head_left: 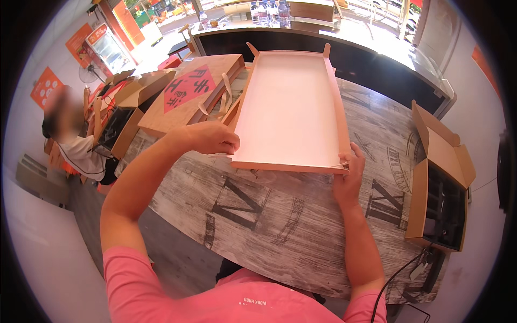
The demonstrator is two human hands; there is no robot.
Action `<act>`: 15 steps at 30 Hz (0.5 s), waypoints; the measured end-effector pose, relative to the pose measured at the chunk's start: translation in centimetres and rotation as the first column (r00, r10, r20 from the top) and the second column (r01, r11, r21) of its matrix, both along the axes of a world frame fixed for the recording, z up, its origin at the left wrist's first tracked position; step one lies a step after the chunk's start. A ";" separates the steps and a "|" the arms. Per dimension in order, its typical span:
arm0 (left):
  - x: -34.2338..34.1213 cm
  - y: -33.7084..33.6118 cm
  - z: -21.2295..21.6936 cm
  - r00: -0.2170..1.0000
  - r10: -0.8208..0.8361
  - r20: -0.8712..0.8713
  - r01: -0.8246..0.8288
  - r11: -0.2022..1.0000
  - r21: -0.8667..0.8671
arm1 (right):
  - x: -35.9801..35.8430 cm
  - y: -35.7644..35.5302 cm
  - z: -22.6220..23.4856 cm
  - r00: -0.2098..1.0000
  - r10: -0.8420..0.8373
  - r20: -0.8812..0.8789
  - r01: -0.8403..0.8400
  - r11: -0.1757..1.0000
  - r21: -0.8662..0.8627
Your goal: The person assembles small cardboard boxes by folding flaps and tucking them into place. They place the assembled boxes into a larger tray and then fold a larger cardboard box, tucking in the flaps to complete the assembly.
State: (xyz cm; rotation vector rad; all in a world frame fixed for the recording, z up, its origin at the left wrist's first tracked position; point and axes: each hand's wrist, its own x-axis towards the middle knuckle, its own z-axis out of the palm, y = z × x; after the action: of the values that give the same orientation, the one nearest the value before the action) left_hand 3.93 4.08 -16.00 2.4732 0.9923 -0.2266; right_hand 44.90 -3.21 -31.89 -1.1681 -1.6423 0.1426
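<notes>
A long shallow cardboard box [288,107] with a white inside lies open in front of me, its low walls folded up and small flaps sticking out at the far corners. My left hand [215,138] is closed, its fingers pinched at the box's near left corner. At the near right corner my right hand [350,175] grips the wall, thumb and fingers around the edge. Just left of this box is a closed brown gift box [188,91] with a red diamond label and ribbon handles [225,97].
The wood-look table [291,215] has large dark numerals. At right stands an open carton [439,188] with black contents and a cable; another open carton [126,107] is at left, beside a person [75,134]. Water bottles [269,13] stand on the counter beyond.
</notes>
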 end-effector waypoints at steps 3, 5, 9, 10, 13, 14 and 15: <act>0.4 -0.3 -0.3 0.996 -0.073 0.056 0.067 0.993 0.094 | 0.3 0.4 -0.7 0.999 -0.030 -0.011 0.030 0.999 0.027; 1.1 -0.9 -0.1 0.997 -0.052 0.063 0.043 0.991 0.130 | 0.4 0.6 -1.1 0.997 -0.060 -0.053 0.061 0.998 0.029; 2.2 -1.4 -1.5 0.951 0.012 0.309 -0.069 0.982 0.177 | 0.1 0.5 -1.5 0.865 -0.025 -0.501 -0.089 0.975 -0.202; 2.5 -1.5 -2.0 0.929 0.017 0.369 -0.093 0.977 0.190 | 0.3 0.9 -2.6 0.826 -0.003 -0.563 -0.129 0.972 -0.195; 2.7 -1.5 -4.6 0.900 0.009 0.435 -0.125 0.963 0.241 | -0.3 0.8 -1.8 0.701 -0.012 -0.713 -0.199 0.957 -0.213; 2.9 -1.5 -5.1 0.898 -0.003 0.441 -0.124 0.958 0.259 | -0.4 0.6 -1.3 0.658 -0.035 -0.753 -0.209 0.951 -0.227; 2.9 -1.4 -5.2 0.921 0.055 0.386 -0.144 0.968 0.204 | -0.3 0.6 -1.1 0.651 -0.050 -0.758 -0.205 0.949 -0.238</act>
State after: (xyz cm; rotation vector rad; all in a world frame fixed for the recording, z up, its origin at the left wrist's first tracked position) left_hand 6.87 2.70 -21.19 2.5203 1.0146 0.4096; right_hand 44.62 -2.64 -32.97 -1.0427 -0.9128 0.8638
